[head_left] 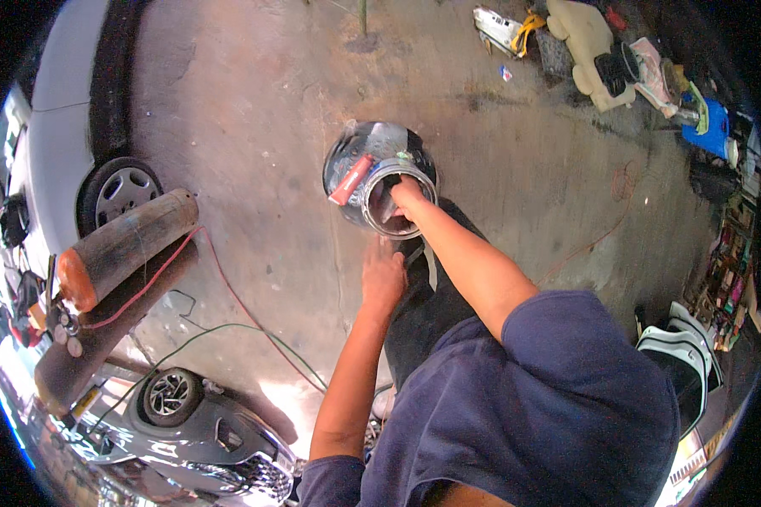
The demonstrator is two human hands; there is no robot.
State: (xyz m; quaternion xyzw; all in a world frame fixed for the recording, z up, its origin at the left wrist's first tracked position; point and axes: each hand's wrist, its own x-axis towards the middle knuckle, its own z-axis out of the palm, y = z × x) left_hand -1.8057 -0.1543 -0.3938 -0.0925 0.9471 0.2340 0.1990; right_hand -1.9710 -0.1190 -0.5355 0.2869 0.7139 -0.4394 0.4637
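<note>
An open-topped round metal can (435, 188) stands on a round, dark, glossy surface (340, 154) in front of me. My right hand (407, 195) reaches into the can's mouth. Its fingers are bent together, and whatever they hold is too dim to make out. At the can's near side is my left hand (384, 272), fingers curled against the lower wall with their tips partly hidden. A red tube (352, 179) lies on the dark surface, left of the can.
At left, gas cylinders (131, 245) with gauges lie beside a white car (59, 110). A red hose (228, 275) and a green hose (266, 329) cross the floor. A grey car (203, 431) stands lower left. Car parts and clutter (588, 51) line the right.
</note>
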